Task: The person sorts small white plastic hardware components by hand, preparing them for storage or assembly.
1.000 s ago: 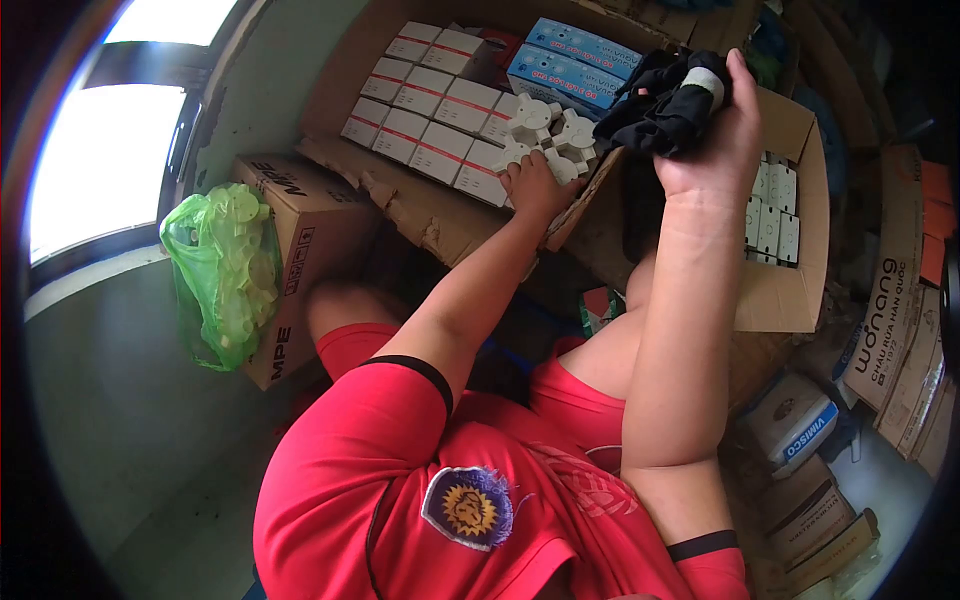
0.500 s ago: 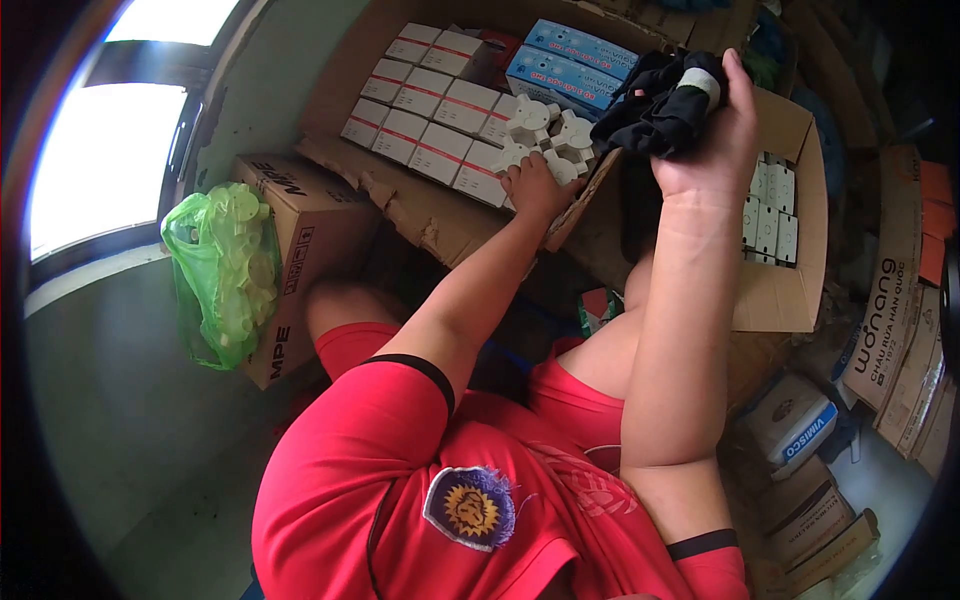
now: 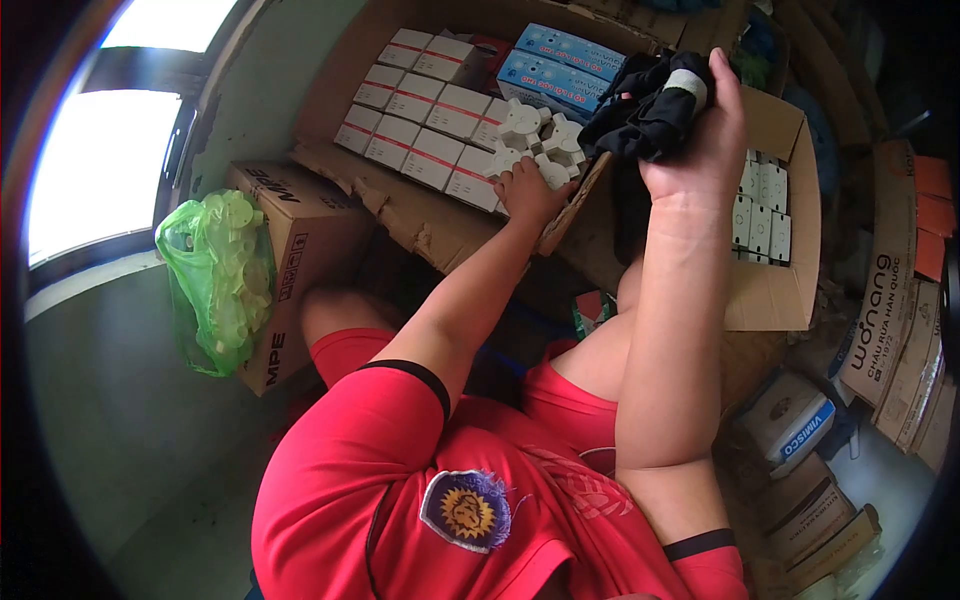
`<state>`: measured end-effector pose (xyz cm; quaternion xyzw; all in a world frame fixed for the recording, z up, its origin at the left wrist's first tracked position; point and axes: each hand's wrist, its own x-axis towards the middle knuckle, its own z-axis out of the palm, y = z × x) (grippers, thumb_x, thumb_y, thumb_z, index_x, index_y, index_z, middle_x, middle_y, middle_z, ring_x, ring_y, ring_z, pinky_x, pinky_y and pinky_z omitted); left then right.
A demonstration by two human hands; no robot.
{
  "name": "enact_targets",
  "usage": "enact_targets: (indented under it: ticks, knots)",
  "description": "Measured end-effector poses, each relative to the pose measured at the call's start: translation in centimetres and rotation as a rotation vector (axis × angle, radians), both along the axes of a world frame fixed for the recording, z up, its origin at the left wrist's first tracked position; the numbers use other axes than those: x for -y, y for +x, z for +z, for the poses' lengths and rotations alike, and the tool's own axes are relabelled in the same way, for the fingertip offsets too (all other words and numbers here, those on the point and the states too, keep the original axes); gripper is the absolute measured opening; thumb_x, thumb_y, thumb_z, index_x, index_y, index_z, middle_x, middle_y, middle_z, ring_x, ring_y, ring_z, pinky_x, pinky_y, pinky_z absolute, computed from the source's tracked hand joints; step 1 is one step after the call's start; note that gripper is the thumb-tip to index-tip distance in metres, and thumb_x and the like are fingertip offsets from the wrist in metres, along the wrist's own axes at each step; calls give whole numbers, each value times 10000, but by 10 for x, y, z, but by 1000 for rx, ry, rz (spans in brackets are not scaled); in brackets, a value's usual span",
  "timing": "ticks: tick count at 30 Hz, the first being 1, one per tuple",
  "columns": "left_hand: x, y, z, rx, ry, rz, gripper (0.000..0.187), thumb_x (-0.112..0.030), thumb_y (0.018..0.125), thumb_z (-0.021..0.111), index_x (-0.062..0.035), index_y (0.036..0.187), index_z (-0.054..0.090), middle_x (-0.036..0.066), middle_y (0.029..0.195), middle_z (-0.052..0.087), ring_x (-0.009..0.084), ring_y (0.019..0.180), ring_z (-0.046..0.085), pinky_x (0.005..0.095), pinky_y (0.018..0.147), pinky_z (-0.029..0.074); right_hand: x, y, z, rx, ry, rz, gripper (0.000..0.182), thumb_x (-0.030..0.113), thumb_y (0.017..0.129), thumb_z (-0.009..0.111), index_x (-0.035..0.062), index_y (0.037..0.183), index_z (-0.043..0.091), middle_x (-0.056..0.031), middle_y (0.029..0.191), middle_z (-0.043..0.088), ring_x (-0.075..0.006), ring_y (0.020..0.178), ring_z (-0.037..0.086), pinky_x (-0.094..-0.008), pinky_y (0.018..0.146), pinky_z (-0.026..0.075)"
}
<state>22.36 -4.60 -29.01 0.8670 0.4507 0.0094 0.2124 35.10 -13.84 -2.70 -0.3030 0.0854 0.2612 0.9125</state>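
My left hand (image 3: 532, 192) has its fingers curled over one of the white round plastic junction boxes (image 3: 520, 122), at the right end of the open carton. Several of these pieces sit close together on and beside rows of small white boxes (image 3: 432, 152) with red stripes. Raised to the right, my right hand (image 3: 695, 150) grips a bunched black cloth (image 3: 640, 110) with a pale band. The cloth hangs over the carton's right edge. Part of the left fingers' grip is hidden behind the hand.
Blue printed boxes (image 3: 560, 70) stand at the carton's back. A second open carton (image 3: 770, 300) at right holds white rectangular pieces (image 3: 765, 210). At left, a green plastic bag (image 3: 215, 280) lies against an MPE carton (image 3: 290, 270). Flattened cartons (image 3: 885, 310) line the right side.
The view has shifted slightly, so most things sit a little to the left. Both hands keep their places, the left on the junction box and the right on the black cloth.
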Motion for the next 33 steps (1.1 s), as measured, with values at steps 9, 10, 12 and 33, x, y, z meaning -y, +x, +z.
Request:
enact_targets:
  ticks: [9,10,12,33]
  knots:
    - [2,-1,2,-21,-4,-18,822,-587,673,833,-35,1198,523,166,1245,579,378,1213,507,539,1077,309,1,-1,4,-24,13,18,293,362,933,671,89,1004,597,-74,892,641,-262,775,660,-433,649,550]
    - [2,-1,2,-12,-17,-14,826,-588,674,832,-36,1204,522,168,1253,577,389,1219,501,555,1087,301,0,-3,6,-22,6,8,278,357,932,672,99,995,590,-57,879,625,-249,758,653,-416,611,548]
    - [0,0,1,8,-42,-7,833,-590,676,830,-37,1216,519,173,1267,573,412,1232,489,588,1106,287,0,-2,6,-25,15,12,275,356,934,669,99,990,591,-58,876,624,-251,760,654,-416,614,550]
    - [0,-3,6,16,14,-3,871,-655,655,820,-41,1204,536,158,1225,577,367,1194,518,516,1054,325,-3,-4,5,-22,13,47,286,371,938,663,94,972,599,-73,850,647,-259,741,667,-404,616,562]
